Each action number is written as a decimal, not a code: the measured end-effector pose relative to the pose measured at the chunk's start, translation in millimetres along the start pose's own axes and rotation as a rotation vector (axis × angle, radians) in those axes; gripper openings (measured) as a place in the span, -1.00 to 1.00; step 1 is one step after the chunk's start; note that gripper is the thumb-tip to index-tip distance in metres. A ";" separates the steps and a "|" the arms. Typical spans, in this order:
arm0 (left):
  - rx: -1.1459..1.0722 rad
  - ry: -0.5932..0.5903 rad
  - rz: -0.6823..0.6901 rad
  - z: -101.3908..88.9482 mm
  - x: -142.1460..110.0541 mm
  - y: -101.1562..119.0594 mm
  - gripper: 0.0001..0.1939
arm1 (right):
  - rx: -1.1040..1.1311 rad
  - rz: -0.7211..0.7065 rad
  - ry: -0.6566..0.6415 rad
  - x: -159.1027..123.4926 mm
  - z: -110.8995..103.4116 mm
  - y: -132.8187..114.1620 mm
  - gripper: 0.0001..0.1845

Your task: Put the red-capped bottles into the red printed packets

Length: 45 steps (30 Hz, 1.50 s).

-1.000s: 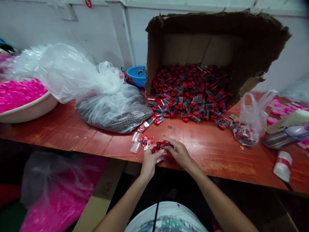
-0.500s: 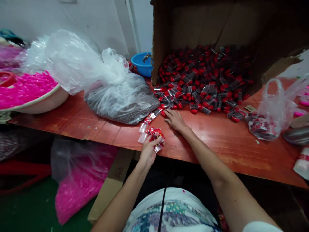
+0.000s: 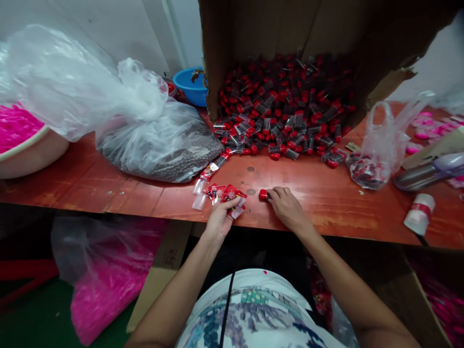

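Note:
My left hand is closed on several small red printed packets near the table's front edge. Just beyond it, small clear plastic sleeves and another red packet lie on the table. My right hand pinches a small red-capped container, its cap pointing left toward the packets; my fingers cover most of its body. A large heap of similar clear containers with red caps spills from a cardboard box lying open on its side.
The cardboard box stands at the back of the red table. Left are a clear bag of dark beads, a blue bowl and a basin of pink pieces. Right are a knotted plastic bag and a white roll.
My right hand has drawn back from the heap's edge toward the table's front, now with a red-capped container in its fingers. My left hand still holds the packets. The view has shifted right.

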<state>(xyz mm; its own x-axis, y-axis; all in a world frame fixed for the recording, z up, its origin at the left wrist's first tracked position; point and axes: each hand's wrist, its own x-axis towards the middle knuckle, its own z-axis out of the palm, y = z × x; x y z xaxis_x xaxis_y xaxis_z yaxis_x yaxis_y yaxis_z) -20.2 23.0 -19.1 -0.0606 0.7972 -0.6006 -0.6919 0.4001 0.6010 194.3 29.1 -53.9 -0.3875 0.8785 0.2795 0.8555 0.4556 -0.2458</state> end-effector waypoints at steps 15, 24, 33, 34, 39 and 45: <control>-0.090 -0.070 -0.172 34.4 -19.2 -25.8 -0.90 | 1.259 0.599 0.220 -40.8 -15.2 -80.0 -0.61; -0.117 -0.073 -0.126 34.8 -20.6 -26.0 -0.90 | 1.239 0.593 0.267 -44.5 -20.8 -79.3 -0.60; 0.034 -0.149 -0.023 33.4 -26.8 -31.9 -0.83 | 1.272 0.603 0.295 -42.6 -21.4 -82.5 -0.60; 0.055 -0.160 0.007 33.6 -28.0 -32.6 -0.80 | 1.294 0.609 0.298 -42.5 -21.3 -83.1 -0.59; 0.110 -0.234 0.132 34.6 -30.8 -30.6 -0.70 | 1.333 0.589 0.260 -43.7 -18.5 -84.0 -0.60; 0.202 -0.317 0.235 35.0 -35.3 -28.5 -0.72 | 1.179 0.525 0.311 -45.3 -20.8 -80.0 -0.64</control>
<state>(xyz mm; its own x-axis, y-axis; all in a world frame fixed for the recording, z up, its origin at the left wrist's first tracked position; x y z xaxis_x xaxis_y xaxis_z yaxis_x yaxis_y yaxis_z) 26.9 -0.7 3.4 0.0461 0.9638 -0.2627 -0.5293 0.2466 0.8118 150.6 -50.1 -27.6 0.1248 0.9901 0.0647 0.0092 0.0641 -0.9979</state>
